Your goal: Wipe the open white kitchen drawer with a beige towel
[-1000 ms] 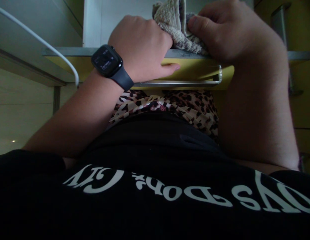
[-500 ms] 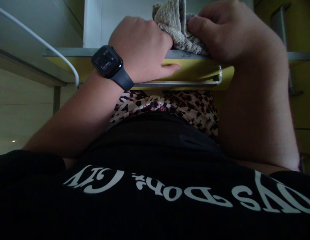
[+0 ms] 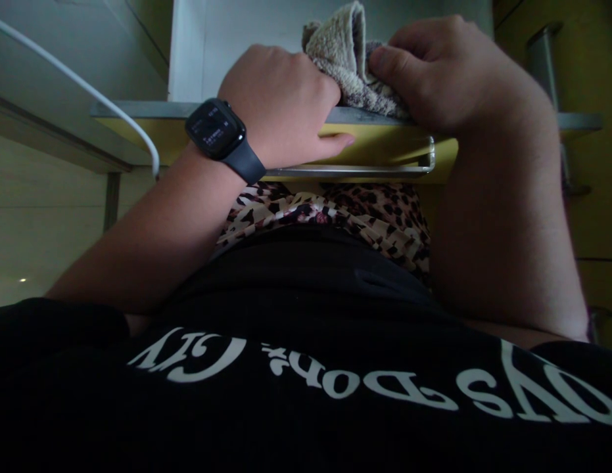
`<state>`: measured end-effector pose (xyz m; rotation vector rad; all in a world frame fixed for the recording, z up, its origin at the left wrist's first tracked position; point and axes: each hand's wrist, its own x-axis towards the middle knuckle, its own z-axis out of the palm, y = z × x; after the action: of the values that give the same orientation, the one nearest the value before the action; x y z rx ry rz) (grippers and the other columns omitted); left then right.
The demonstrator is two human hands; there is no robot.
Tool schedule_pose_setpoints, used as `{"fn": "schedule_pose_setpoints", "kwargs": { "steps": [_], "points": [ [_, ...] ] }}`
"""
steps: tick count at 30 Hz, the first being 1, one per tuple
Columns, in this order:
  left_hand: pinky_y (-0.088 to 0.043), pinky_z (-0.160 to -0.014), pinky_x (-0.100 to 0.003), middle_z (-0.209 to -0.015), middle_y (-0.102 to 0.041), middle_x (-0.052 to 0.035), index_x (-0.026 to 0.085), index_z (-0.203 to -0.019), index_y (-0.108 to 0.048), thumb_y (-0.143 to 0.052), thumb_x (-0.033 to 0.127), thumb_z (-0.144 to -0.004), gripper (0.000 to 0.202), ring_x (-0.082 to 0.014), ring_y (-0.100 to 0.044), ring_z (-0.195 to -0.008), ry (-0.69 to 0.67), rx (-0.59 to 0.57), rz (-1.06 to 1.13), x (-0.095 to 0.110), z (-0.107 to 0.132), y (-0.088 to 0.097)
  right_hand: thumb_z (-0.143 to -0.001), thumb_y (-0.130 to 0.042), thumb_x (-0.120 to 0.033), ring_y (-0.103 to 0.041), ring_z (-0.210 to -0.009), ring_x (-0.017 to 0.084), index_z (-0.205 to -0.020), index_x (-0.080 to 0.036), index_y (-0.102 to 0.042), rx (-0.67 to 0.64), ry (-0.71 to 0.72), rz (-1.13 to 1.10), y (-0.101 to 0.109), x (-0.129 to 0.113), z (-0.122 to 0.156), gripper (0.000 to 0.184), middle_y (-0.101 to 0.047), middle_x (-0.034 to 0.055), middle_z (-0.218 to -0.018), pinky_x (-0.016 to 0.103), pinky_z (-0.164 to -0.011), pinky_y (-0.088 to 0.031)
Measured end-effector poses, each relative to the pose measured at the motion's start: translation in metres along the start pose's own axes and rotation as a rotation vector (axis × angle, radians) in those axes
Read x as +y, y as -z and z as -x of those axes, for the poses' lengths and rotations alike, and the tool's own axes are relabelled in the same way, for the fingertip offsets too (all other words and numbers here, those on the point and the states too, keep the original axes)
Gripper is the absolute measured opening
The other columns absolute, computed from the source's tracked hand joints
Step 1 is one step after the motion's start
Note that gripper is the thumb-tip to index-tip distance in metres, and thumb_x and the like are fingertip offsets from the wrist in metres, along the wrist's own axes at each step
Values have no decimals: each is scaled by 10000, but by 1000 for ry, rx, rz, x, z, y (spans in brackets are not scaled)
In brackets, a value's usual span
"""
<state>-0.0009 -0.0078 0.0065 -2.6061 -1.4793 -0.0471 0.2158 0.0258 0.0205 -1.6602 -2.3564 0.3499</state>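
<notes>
A pulled-out drawer (image 3: 186, 110) with a yellow front and a grey top edge lies before me. My left hand (image 3: 281, 105), a black watch (image 3: 215, 128) on its wrist, grips that front edge. Its thumb lies on the yellow outer face and its other fingers curl over to the inside, where they are hidden. A folded beige and brown terry cloth (image 3: 338, 56) rests against the top edge, close beside the left knuckles. My right hand (image 3: 428, 72) is closed on the cloth's right side, thumb on top; its fingertips are out of sight.
A metal bar handle (image 3: 404, 169) runs along the drawer front, just before my legs. A white cable (image 3: 79, 80) hangs down at the left. Yellow cabinet fronts with another metal handle (image 3: 545, 62) stand on the right. Pale floor (image 3: 44, 230) shows at lower left.
The drawer, cloth and both hands appear slightly lower in view, and the cloth's upper fold now shows whole. Both hands keep their hold.
</notes>
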Motion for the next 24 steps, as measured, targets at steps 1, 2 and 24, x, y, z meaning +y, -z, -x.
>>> {"fn": "schedule_pose_setpoints", "kwargs": {
  "steps": [1, 2, 24],
  "points": [
    [-544, -979, -541, -1170, -756, -200, 108, -1240, -765, -423, 728, -972, 757, -421, -711, -1217, -1, 0, -5, 0, 0, 0, -1014, -479, -527, -321, -649, 109, -784, -178, -527, -1, -3, -5, 0, 0, 0, 420, -382, -13, -686, 308, -684, -238],
    [-545, -977, -537, -1170, -756, -200, 107, -1241, -764, -422, 724, -974, 754, -420, -712, -1215, -3, 3, -8, 0, 0, 0, -1015, -477, -521, -321, -650, 109, -775, -181, -506, 1, -4, -9, 1, -1, 0, 417, -384, -13, -689, 312, -682, -228],
    [-565, -932, -643, -1089, -758, -235, 52, -1182, -779, -465, 709, -970, 759, -501, -716, -1162, -32, 36, 10, 0, -1, -1, -1023, -463, -528, -317, -643, 102, -778, -179, -493, 4, 15, -16, -1, 1, 0, 428, -388, -11, -690, 303, -681, -200]
  ]
}}
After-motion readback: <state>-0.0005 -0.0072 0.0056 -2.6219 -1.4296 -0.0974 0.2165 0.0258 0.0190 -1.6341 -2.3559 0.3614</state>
